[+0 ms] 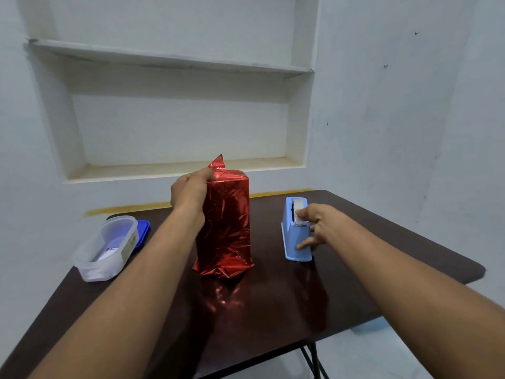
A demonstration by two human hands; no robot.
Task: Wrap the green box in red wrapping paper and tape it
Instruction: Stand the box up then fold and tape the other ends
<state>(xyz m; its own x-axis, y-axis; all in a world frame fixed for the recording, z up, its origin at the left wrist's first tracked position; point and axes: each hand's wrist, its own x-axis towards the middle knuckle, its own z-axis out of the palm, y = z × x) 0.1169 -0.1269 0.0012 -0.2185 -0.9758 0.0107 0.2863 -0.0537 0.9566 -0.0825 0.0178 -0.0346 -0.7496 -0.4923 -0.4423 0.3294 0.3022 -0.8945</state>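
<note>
Between the gripped wrapped box (224,222) and the tape dispenser (295,231) bare table (273,296) is left; leftward, passage is blocked by a plastic container (106,247).

1. The tall upright box wrapped in shiny metallic red foil paper (225,225) is red all over, with bright crinkle highlights and darker creases; none of the box's own colour shows.
2. The glossy rectangular wooden counter (382,258) is dark brown and carries a red reflection just in front of the wrapped box.
3. The small plastic tape dispenser (293,239) is pale blue, with a whitish tape roll.
4. The translucent oblong plastic container (109,247) is cloudy white.
5. The flat plastic lid (143,231) beside it is bright blue.
6. The wall (410,119) is off-white, with a yellow strip (131,208) low behind the counter.
</note>
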